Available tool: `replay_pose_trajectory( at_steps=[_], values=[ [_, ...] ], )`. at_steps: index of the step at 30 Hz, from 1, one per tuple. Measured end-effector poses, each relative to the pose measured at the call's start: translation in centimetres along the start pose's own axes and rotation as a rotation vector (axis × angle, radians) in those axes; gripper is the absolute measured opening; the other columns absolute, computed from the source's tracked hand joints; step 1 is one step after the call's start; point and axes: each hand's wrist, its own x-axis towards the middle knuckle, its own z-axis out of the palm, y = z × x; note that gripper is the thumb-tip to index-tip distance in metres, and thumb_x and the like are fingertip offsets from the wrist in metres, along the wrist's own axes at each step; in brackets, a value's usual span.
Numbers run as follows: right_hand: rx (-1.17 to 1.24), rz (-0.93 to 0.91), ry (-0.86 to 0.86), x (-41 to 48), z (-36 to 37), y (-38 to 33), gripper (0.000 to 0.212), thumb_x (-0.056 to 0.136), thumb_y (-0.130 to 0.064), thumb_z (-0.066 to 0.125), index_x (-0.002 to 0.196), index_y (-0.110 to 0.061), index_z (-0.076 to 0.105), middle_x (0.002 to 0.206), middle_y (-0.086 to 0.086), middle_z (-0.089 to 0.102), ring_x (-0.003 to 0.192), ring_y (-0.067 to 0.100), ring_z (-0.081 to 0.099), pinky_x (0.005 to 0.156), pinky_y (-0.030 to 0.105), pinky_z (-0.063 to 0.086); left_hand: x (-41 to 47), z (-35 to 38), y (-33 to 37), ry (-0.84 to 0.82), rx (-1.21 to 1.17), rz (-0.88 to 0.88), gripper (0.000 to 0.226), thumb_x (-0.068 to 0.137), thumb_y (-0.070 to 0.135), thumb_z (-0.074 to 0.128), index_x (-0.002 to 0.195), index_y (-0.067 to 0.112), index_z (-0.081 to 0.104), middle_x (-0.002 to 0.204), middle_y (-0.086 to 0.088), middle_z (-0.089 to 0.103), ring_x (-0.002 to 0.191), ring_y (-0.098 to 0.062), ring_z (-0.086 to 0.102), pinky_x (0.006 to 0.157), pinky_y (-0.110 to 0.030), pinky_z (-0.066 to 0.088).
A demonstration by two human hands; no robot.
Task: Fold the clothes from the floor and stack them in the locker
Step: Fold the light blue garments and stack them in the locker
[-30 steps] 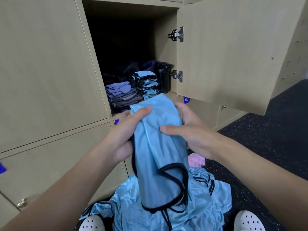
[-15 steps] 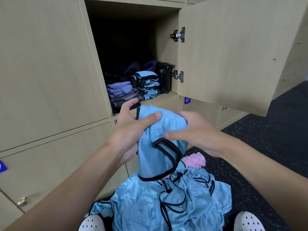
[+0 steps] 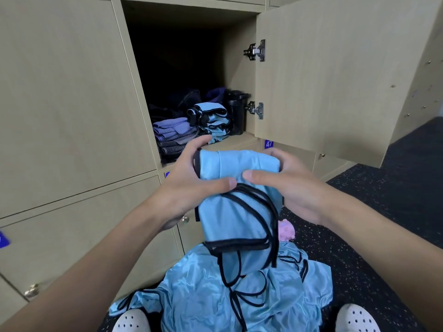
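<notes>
In the head view, the left hand (image 3: 191, 185) and the right hand (image 3: 287, 188) both hold the light blue garment (image 3: 235, 212) at its folded upper edge, thumbs on the near side and the other fingers curled behind the cloth, so each hand is closed on it. The garment is in the air in front of the open locker (image 3: 239, 56), just below its shelf, and its lower half hangs down with loose black straps (image 3: 268, 212) over the blue pile (image 3: 215, 291) on the floor (image 3: 383, 212). Inside the locker stand a purple and grey stack (image 3: 172, 135) and, beside it, a blue stack (image 3: 211, 121) close to a dark container (image 3: 236, 113). I think the fold is not yet finished. If the garment is lifted in now, the hanging part can open again, because only the top edge is held. The straps can also catch on the shelf edge or on the pile below. The blue stack looks uneven, so a push from the new piece can make it slide toward the front. For writing, one small blue label (image 3: 268, 143) under the open door (image 3: 323, 80) reads "47"; the other blue labels are too hidden or blurred to read.
</notes>
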Motion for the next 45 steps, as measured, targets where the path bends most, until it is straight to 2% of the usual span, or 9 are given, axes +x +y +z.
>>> replay_pose_trajectory(
  at_steps=[3, 5, 10, 14, 16, 21, 29, 38, 45],
  values=[
    [0.045, -0.044, 0.014, 0.2, 0.3, 0.3, 0.098, 0.059, -0.017, 0.090, 0.137, -0.045, 0.039, 0.128, 0.000, 0.060, 0.108, 0.020, 0.068, 0.093, 0.042, 0.056, 0.4, 0.2, 0.1, 0.154, -0.232, -0.052, 0.074, 0.074, 0.001, 0.083, 0.133, 0.028, 0.048, 0.120, -0.002, 0.067, 0.102, -0.017, 0.071, 0.085, -0.036, 0.060],
    [-0.067, -0.102, -0.049, 0.2, 0.6, 0.6, 0.109, 0.061, -0.015, 0.094, 0.136, -0.063, 0.030, 0.140, -0.012, 0.048, 0.119, 0.012, 0.062, 0.097, 0.040, 0.054, 0.7, 0.1, 0.0, 0.194, -0.366, -0.113, 0.066, 0.077, 0.005, 0.082, 0.133, 0.018, 0.049, 0.119, -0.007, 0.070, 0.101, -0.023, 0.073, 0.083, -0.042, 0.061],
    [0.004, -0.176, 0.021, 0.3, 1.1, 0.5, 0.094, 0.076, 0.002, 0.080, 0.138, -0.053, 0.038, 0.137, -0.011, 0.053, 0.114, 0.010, 0.064, 0.091, 0.033, 0.056, 0.5, 0.4, -0.3, 0.160, -0.374, -0.114, 0.076, 0.080, 0.012, 0.080, 0.141, 0.032, 0.039, 0.118, 0.000, 0.069, 0.099, -0.017, 0.073, 0.080, -0.036, 0.061],
    [0.160, -0.137, 0.077, 0.4, 0.7, -0.2, 0.069, 0.079, 0.003, 0.075, 0.132, -0.037, 0.054, 0.122, -0.002, 0.068, 0.103, 0.016, 0.070, 0.081, 0.031, 0.059, 0.2, 0.2, -0.6, 0.043, 0.093, 0.117, 0.079, 0.061, 0.050, 0.088, 0.129, 0.062, 0.047, 0.149, 0.008, 0.040, 0.138, -0.016, 0.045, 0.107, -0.041, 0.047],
    [0.205, -0.090, 0.059, 0.4, 0.4, -0.5, 0.057, 0.080, 0.001, 0.073, 0.126, -0.031, 0.061, 0.114, 0.003, 0.073, 0.098, 0.020, 0.072, 0.075, 0.032, 0.060, -0.2, 0.1, -0.4, -0.061, 0.176, 0.124, 0.075, 0.056, 0.055, 0.087, 0.120, 0.066, 0.051, 0.148, 0.012, 0.040, 0.139, -0.003, 0.038, 0.110, -0.028, 0.043],
    [0.197, -0.038, 0.008, 0.1, -0.1, -1.2, 0.061, 0.072, -0.004, 0.075, 0.128, -0.025, 0.062, 0.114, 0.007, 0.073, 0.101, 0.024, 0.071, 0.079, 0.035, 0.060, -0.5, 0.4, -0.2, -0.141, 0.118, 0.135, 0.078, 0.067, 0.011, 0.090, 0.130, 0.039, 0.052, 0.121, 0.012, 0.066, 0.108, -0.001, 0.065, 0.085, -0.015, 0.051],
    [0.113, 0.026, -0.088, 0.0, -1.0, -1.9, 0.072, 0.071, 0.010, 0.073, 0.132, -0.023, 0.056, 0.116, 0.008, 0.072, 0.104, 0.024, 0.071, 0.090, 0.038, 0.058, -0.2, 0.2, -0.5, -0.070, 0.120, 0.155, 0.035, 0.073, 0.004, 0.086, 0.100, 0.017, 0.067, 0.083, 0.009, 0.072, 0.075, -0.008, 0.069, 0.069, -0.022, 0.054],
    [-0.335, 0.023, -0.091, 4.2, -2.7, -1.5, 0.062, 0.065, -0.034, 0.085, 0.122, -0.038, 0.060, 0.119, -0.014, 0.063, 0.103, 0.000, 0.065, 0.093, 0.020, 0.050, 3.2, 0.4, -1.4, 0.067, -0.041, -0.011, 0.024, 0.081, 0.004, 0.078, 0.102, 0.014, 0.069, 0.094, 0.001, 0.078, 0.088, -0.018, 0.075, 0.081, -0.036, 0.060],
    [-0.202, 0.000, -0.104, 9.7, -3.1, 0.2, 0.071, 0.064, -0.021, 0.087, 0.124, -0.033, 0.050, 0.116, -0.002, 0.067, 0.100, 0.007, 0.069, 0.082, 0.023, 0.056, 8.9, 0.7, -2.1, 0.243, -0.218, -0.058, 0.024, 0.086, 0.016, 0.076, 0.109, 0.012, 0.068, 0.101, -0.004, 0.077, 0.093, -0.022, 0.075, 0.083, -0.043, 0.061]
  ],
)
